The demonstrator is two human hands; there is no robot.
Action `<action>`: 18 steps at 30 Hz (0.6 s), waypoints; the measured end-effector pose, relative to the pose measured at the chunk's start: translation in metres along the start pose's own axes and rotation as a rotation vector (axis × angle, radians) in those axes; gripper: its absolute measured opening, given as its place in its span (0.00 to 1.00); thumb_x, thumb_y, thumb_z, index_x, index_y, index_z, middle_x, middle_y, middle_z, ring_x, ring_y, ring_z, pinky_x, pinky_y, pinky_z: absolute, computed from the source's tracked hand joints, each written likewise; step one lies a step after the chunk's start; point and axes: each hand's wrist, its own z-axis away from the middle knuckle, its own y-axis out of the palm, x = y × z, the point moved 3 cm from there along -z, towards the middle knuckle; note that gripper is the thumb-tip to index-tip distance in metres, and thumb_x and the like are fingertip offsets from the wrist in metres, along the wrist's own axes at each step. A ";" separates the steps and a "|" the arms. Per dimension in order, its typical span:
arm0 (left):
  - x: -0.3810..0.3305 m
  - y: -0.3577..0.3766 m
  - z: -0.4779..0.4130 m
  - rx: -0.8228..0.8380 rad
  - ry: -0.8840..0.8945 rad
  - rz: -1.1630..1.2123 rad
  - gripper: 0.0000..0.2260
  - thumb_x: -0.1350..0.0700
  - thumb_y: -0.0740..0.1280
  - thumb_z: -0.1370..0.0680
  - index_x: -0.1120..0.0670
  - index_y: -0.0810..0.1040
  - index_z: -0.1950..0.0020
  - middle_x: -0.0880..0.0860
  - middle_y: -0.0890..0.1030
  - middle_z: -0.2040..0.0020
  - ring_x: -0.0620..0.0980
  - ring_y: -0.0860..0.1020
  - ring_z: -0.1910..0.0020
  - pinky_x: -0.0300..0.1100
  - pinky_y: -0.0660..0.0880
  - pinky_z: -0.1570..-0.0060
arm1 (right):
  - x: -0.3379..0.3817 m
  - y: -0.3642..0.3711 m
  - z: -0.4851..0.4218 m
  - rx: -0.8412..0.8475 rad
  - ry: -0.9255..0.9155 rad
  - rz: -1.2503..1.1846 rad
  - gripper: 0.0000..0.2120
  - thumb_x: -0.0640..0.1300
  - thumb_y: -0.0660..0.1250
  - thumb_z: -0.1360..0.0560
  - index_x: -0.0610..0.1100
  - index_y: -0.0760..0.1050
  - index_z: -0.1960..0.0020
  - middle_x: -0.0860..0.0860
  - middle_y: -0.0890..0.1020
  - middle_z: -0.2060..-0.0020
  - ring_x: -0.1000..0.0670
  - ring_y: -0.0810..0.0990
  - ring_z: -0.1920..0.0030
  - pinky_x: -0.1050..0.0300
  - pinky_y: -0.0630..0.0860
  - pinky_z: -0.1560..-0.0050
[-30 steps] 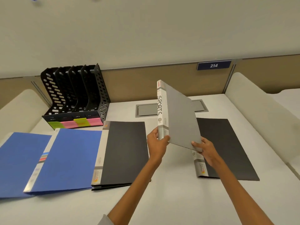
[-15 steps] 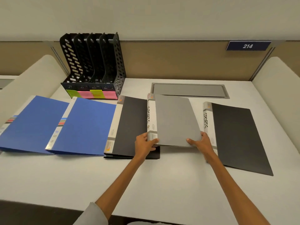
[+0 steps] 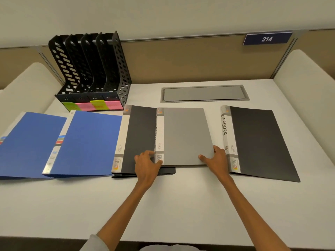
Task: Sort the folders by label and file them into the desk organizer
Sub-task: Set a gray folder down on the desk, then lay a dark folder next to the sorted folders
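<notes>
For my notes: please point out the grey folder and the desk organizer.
grey folder (image 3: 186, 134): head view, middle of its cover.
desk organizer (image 3: 124, 82): head view, its right side wall.

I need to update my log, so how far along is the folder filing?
Nothing is filed yet: the desk organizer holds no folders. In hand: the left hand and right hand grip the grey folder, lying partly on a black folder. Left: all five, including two blue folders and the SPORTS folder.

The grey folder (image 3: 184, 135), upright earlier, now lies flat, overlapping the black folder (image 3: 137, 136).
</notes>
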 end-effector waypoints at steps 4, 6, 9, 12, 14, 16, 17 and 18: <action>-0.007 0.003 -0.003 0.021 0.055 0.002 0.22 0.58 0.75 0.30 0.55 0.72 0.39 0.53 0.78 0.46 0.54 0.73 0.43 0.50 0.78 0.53 | 0.002 -0.009 -0.002 -0.063 -0.034 0.014 0.36 0.47 0.76 0.29 0.39 0.65 0.27 0.41 0.72 0.34 0.42 0.72 0.34 0.43 0.73 0.35; -0.017 0.007 -0.001 0.012 0.097 0.006 0.24 0.61 0.74 0.29 0.56 0.71 0.36 0.54 0.77 0.42 0.55 0.72 0.41 0.51 0.77 0.49 | 0.003 -0.013 -0.004 -0.086 -0.047 -0.015 0.32 0.44 0.75 0.28 0.40 0.67 0.29 0.42 0.73 0.36 0.43 0.74 0.37 0.45 0.75 0.37; -0.038 0.015 0.002 0.001 0.130 0.053 0.24 0.61 0.73 0.29 0.56 0.71 0.34 0.55 0.77 0.41 0.54 0.72 0.41 0.49 0.75 0.44 | 0.004 -0.024 -0.008 -0.140 -0.073 -0.061 0.25 0.40 0.74 0.28 0.41 0.72 0.33 0.43 0.75 0.39 0.44 0.77 0.41 0.50 0.77 0.42; -0.062 0.030 0.004 0.072 0.179 0.119 0.22 0.61 0.71 0.27 0.55 0.72 0.33 0.53 0.77 0.42 0.52 0.73 0.41 0.48 0.75 0.43 | -0.002 -0.043 -0.012 -0.201 -0.072 -0.049 0.21 0.40 0.73 0.27 0.42 0.73 0.36 0.44 0.74 0.39 0.46 0.77 0.42 0.58 0.75 0.46; -0.081 0.044 0.007 0.152 0.198 0.157 0.21 0.59 0.71 0.26 0.55 0.73 0.34 0.53 0.77 0.42 0.51 0.75 0.42 0.46 0.76 0.45 | -0.012 -0.060 -0.017 -0.239 -0.053 -0.031 0.20 0.41 0.73 0.27 0.42 0.73 0.36 0.44 0.73 0.39 0.46 0.76 0.43 0.60 0.73 0.48; -0.098 0.060 0.009 0.234 0.212 0.181 0.20 0.58 0.70 0.25 0.55 0.74 0.34 0.52 0.77 0.42 0.50 0.76 0.44 0.43 0.76 0.46 | -0.024 -0.079 -0.022 -0.274 -0.029 0.019 0.21 0.42 0.73 0.27 0.42 0.72 0.36 0.44 0.73 0.40 0.48 0.75 0.46 0.59 0.71 0.49; -0.106 0.068 0.010 0.277 0.224 0.188 0.20 0.57 0.70 0.25 0.54 0.74 0.34 0.52 0.77 0.42 0.49 0.77 0.45 0.42 0.75 0.47 | -0.031 -0.089 -0.024 -0.286 -0.002 0.054 0.23 0.43 0.73 0.27 0.41 0.71 0.35 0.43 0.73 0.39 0.49 0.74 0.48 0.59 0.71 0.49; -0.113 0.077 0.012 0.329 0.237 0.186 0.20 0.56 0.70 0.25 0.54 0.74 0.34 0.52 0.78 0.41 0.48 0.77 0.46 0.40 0.74 0.48 | -0.038 -0.100 -0.025 -0.299 0.041 0.071 0.25 0.44 0.73 0.27 0.40 0.70 0.33 0.42 0.73 0.38 0.50 0.73 0.48 0.57 0.71 0.48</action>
